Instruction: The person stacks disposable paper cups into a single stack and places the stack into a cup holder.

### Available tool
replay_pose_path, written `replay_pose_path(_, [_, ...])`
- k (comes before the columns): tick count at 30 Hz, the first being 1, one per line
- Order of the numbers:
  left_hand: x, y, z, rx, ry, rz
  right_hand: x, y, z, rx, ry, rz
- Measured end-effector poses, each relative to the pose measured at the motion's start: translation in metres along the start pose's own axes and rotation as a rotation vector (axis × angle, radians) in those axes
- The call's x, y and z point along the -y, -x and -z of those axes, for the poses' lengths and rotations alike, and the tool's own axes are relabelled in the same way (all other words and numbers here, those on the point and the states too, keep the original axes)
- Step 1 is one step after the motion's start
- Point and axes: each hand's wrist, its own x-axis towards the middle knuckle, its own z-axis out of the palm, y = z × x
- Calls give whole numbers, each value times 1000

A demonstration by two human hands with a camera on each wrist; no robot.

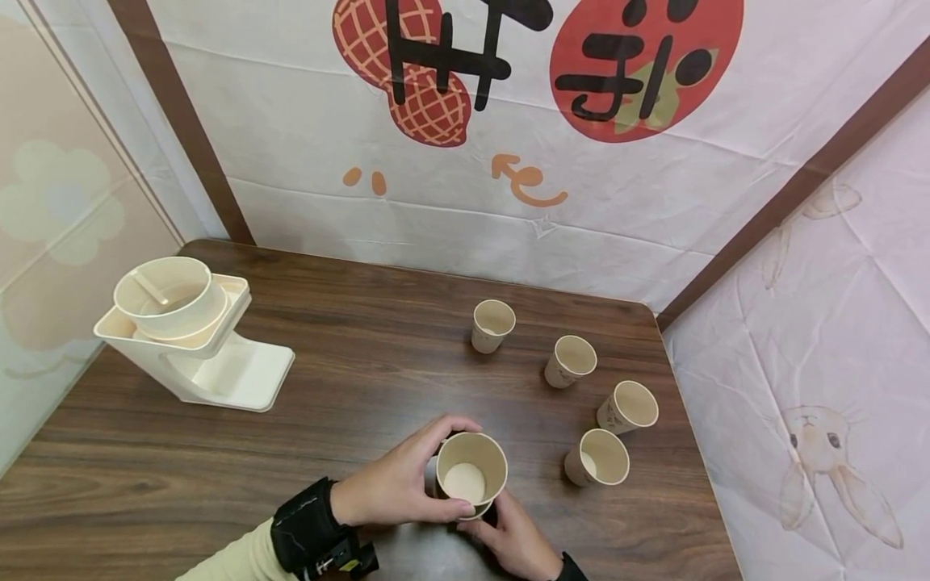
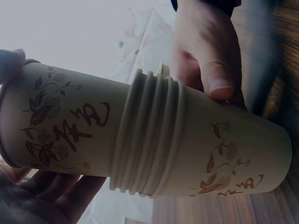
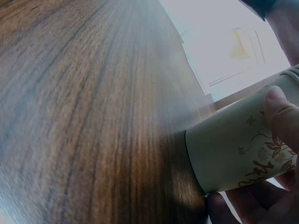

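A small stack of beige paper cups (image 2: 224, 140), printed with brown flowers and characters, stands on the table near its front edge. My right hand (image 1: 519, 537) grips the stack low on its side, thumb against the wall in the right wrist view. One upper paper cup (image 2: 60, 116) rises well above the stack's several rims, its lower end inside them. My left hand (image 1: 400, 484) holds this cup near its rim, thumb at the front and fingers around the far side. From the head view its round inner bottom shows, and it hides most of the stack.
Several single paper cups (image 1: 570, 361) stand upright on the right side of the wooden table (image 1: 363, 339). At the far left is a cream stand (image 1: 247, 371) carrying a round bowl (image 1: 174, 311) with a stick inside. Printed cloth walls (image 1: 305, 194) enclose the back and sides.
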Motion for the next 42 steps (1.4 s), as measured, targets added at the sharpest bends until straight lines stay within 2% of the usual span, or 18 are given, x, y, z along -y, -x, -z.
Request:
replay_pose_path(4, [5, 1, -2, -11, -20, 5, 0, 0, 0, -3, 1, 11])
replay_pose_path(12, [13, 5, -6, -2, -22, 57, 0, 0, 0, -3, -5, 26])
replay_pose_path(20, [19, 7, -8, 13, -48, 60, 1, 1, 1, 13, -17, -5])
replay_pose_path(29, [22, 8, -9, 14, -65, 51, 1, 0, 2, 16, -18, 19])
replay_pose_path(42, [25, 8, -10, 32, -80, 64, 2, 0, 2, 19, -13, -12])
